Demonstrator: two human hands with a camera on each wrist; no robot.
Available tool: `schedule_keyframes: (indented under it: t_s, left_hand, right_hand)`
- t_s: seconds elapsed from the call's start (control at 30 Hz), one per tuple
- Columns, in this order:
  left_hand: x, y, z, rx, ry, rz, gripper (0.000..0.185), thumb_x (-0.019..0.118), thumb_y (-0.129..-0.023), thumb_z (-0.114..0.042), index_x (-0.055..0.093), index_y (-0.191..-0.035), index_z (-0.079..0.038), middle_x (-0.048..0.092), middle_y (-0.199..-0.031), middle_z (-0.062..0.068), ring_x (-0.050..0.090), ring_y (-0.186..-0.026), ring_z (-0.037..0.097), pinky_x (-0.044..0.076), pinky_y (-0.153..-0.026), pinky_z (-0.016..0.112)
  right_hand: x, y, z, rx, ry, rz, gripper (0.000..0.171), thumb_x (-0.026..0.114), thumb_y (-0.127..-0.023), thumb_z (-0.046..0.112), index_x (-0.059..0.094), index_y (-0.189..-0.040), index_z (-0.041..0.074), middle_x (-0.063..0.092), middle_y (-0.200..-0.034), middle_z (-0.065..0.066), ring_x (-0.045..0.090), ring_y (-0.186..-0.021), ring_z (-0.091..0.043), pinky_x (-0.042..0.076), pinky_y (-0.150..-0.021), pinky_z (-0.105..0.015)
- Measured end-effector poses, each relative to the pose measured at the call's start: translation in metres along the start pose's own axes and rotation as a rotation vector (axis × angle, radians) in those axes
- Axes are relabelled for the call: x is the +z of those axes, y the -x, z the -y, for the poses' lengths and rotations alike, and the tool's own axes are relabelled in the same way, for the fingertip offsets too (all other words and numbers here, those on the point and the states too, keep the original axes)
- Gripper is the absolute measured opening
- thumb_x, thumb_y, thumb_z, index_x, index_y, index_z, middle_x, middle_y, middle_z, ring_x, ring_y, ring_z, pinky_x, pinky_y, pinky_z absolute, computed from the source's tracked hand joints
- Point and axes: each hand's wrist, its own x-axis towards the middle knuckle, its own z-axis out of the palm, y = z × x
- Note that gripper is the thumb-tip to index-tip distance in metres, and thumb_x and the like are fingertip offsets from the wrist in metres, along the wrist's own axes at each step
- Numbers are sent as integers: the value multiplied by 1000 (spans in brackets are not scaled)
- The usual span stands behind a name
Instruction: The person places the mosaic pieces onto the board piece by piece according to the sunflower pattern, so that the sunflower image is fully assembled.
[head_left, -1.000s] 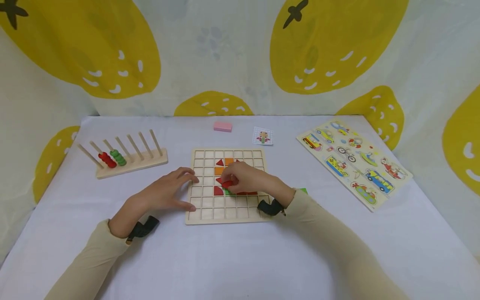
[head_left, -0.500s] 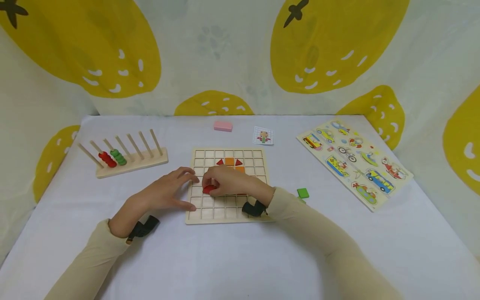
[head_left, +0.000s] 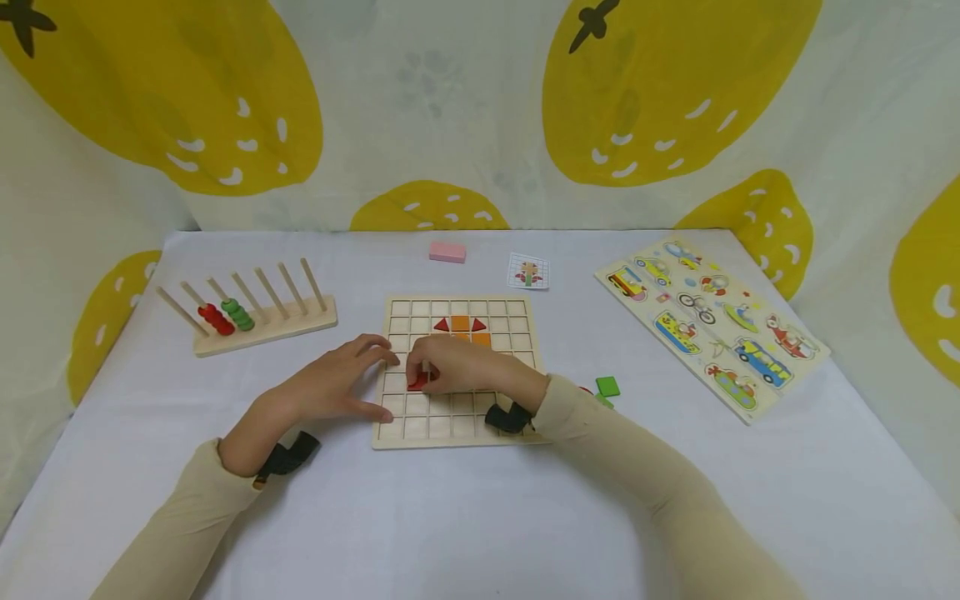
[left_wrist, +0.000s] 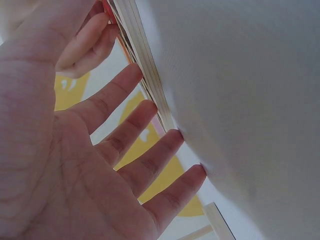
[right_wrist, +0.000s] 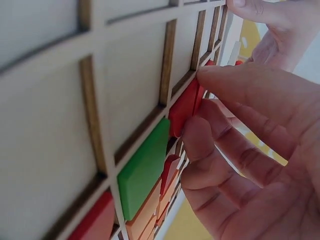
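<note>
A wooden grid board [head_left: 450,429] lies in the middle of the table, with red and orange tiles [head_left: 460,324] in its upper cells. My right hand [head_left: 442,364] pinches a red tile [head_left: 417,382] [right_wrist: 186,106] over a cell on the left side of the board. In the right wrist view a green tile [right_wrist: 145,167] sits in the cell beside it. My left hand [head_left: 341,379] lies with spread fingers [left_wrist: 132,122] against the board's left edge [left_wrist: 145,75].
A peg rack [head_left: 258,321] with red and green rings stands at the left. A pink block [head_left: 447,252] and a small pattern card [head_left: 527,272] lie behind the board. A green tile [head_left: 607,386] sits to the right, and a vehicle puzzle board [head_left: 712,325] further right.
My right hand carried the red tile from the board's middle to its left side and lowered it toward a cell. The left hand stayed put.
</note>
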Motion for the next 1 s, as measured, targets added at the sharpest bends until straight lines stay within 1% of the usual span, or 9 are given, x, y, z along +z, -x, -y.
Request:
schedule_keyframes:
  t_s: [0.2,0.3,0.47,0.57,0.67,0.77,0.87,1.0]
  left_hand:
    - [1,-2,-1,-3,1,5,69,80,-76,-49,54,-128,-13,42,-141,13,46,-127,40,37,-101,61]
    - [1,-2,-1,-3,-5,6,69,80,-76,-50,54,-128,-13,42,-142,13,45,-128,40,38,-101,60]
    - [1,-1,-2,-25,-10,13,70,80,-75,-51,54,-128,-13,41,-143,13,43,-130,41,37,-102,60]
    - [1,-2,-2,-44,-13,21,71,81,-74,-49,53,-129,-14,40,-144,13,42,-131,40,37,-103,60]
    - [1,-2,-2,-55,-12,27,71,82,-74,-48,53,-129,-14,40,-145,13,41,-132,40,36,-104,59]
    - [2,-2,-1,-63,-11,31,72,82,-74,-47,52,-130,-14,39,-146,13,40,-133,40,35,-105,59]
    - [2,-2,0,-64,-16,30,72,82,-74,-48,52,-131,-15,38,-146,12,40,-133,40,34,-105,60]
    - [3,-2,1,-65,-16,29,73,81,-74,-49,52,-131,-15,38,-146,12,40,-132,40,34,-105,61]
  right_hand:
    - [-1,9,-1,-19,9,0,13,70,-88,7,69,-101,8,59,-99,-3,54,-87,-17,43,-76,-21]
    - [-3,16,-4,-18,2,-8,15,68,-89,9,70,-104,8,59,-99,-4,53,-88,-18,42,-75,-22]
    - [-7,28,-12,-19,-17,-32,15,69,-90,13,70,-105,8,59,-98,-4,53,-84,-18,42,-72,-20]
    - [-12,36,-17,-36,-18,-52,14,70,-90,12,70,-103,7,61,-101,-5,54,-81,-17,46,-73,-21]
    - [-19,45,-21,-28,-6,-69,13,71,-89,10,70,-101,5,61,-102,-6,55,-80,-17,47,-73,-23]
    - [-26,55,-25,0,7,-83,14,71,-89,10,70,-101,5,62,-100,-8,56,-82,-19,48,-73,-23]
    - [-32,65,-29,30,4,-92,14,70,-89,10,70,-102,5,62,-102,-10,57,-83,-21,48,-72,-24]
    - [-40,79,-35,36,-16,-105,14,69,-89,9,70,-102,4,63,-104,-9,57,-82,-18,50,-71,-25]
